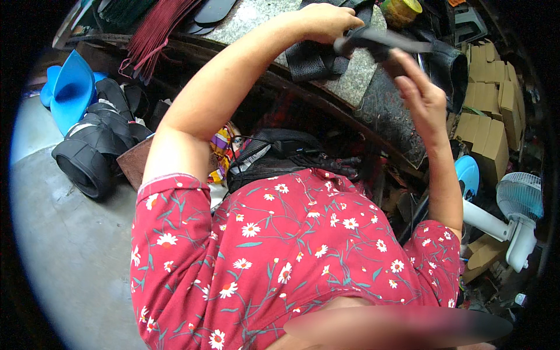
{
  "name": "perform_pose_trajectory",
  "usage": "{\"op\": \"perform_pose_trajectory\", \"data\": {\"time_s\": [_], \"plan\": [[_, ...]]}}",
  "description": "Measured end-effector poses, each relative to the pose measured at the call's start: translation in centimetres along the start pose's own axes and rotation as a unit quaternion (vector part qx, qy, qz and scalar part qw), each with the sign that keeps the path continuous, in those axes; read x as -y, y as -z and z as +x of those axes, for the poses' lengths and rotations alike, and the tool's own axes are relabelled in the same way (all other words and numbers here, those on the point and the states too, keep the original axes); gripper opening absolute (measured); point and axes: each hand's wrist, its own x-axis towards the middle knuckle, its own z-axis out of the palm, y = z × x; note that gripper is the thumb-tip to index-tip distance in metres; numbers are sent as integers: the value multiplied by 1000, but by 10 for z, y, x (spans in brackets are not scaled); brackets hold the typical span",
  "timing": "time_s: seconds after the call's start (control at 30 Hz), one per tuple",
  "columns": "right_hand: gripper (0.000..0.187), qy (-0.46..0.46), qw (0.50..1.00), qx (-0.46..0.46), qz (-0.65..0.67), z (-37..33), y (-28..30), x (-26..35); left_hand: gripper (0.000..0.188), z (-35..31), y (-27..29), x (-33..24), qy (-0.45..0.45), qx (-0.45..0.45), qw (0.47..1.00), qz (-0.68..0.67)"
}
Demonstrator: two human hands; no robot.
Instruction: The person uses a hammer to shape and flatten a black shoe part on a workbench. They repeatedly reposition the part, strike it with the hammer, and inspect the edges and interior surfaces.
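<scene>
My left hand [326, 22] is closed at the far edge of a grey speckled stone slab [353, 87], its fingers pressed on a black leather piece [315, 65] with a grainy surface. My right hand [424, 99] is raised to the right of it, wrapped around the handle of a hammer [382, 42]. Motion smears the hammer, and its dark head crosses over the slab close to my left fingertips. How the leather lies beneath the hammer is hidden.
Left on the bench are maroon cords [160, 32] and black sole-shaped pieces [213, 11]. A yellow tin [402, 10] stands beyond my hands. Cardboard boxes [485, 137] and a white fan [518, 201] are at right; black rolled pieces [87, 157] and blue sheets [73, 96] at left.
</scene>
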Motion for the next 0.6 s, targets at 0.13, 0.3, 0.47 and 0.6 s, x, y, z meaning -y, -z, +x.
{"op": "perform_pose_trajectory", "data": {"time_s": [0.13, 0.3, 0.47, 0.6], "plan": [[40, 147, 984, 22, -96, -1, -4, -4, 39, 0, 19, -3, 8, 101, 994, -52], [41, 84, 981, 98, -146, -4, 6, -6, 42, -11, 23, -3, 18, 89, 990, -110], [41, 85, 995, 34, -38, -8, -1, 9, 41, -19, 11, 1, -9, -58, 987, -151], [42, 161, 959, 92, -213, -4, -1, 8, 22, -25, 5, 7, 158, -102, 908, -375]]}}
